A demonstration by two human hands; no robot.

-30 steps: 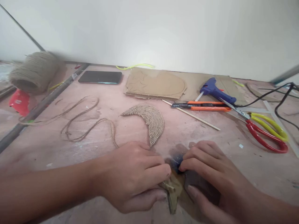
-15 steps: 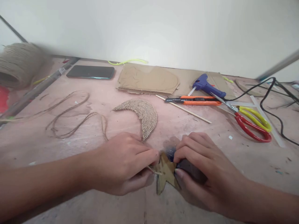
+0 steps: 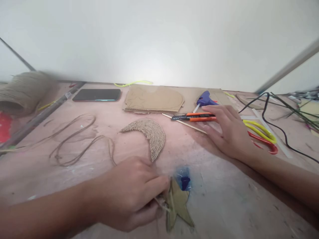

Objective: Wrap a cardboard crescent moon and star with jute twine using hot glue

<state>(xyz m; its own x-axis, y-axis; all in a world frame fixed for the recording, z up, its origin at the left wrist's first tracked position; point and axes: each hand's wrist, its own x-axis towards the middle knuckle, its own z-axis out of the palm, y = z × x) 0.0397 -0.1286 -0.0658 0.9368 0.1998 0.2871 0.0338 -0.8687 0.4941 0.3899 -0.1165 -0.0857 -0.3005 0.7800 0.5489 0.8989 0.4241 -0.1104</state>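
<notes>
My left hand (image 3: 134,194) is closed, thumb and forefinger pinching a piece of twine (image 3: 161,204) against the edge of a cardboard star (image 3: 179,202). Beside the star's upper points is a dark blue patch (image 3: 184,182) on the table. My right hand (image 3: 229,129) reaches over the tools with thumb and fingers apart. It covers the handle of a blue glue gun (image 3: 205,98), the rear end of an orange and black utility knife (image 3: 199,117) and the blades of red and yellow scissors (image 3: 260,131). Above my left hand lies a twine-covered crescent moon (image 3: 152,134).
A loose twine strand (image 3: 74,139) curls across the left side, near a big twine spool (image 3: 25,91). At the back lie a phone (image 3: 96,95) and stacked cardboard (image 3: 154,99) with drawn outlines. A thin wooden stick (image 3: 189,124) lies under the knife; a black cord (image 3: 281,126) runs at right.
My right hand has left the star and moved up and right to the glue gun, knife and scissors. My left hand stays at the star with the twine. The view has tilted up.
</notes>
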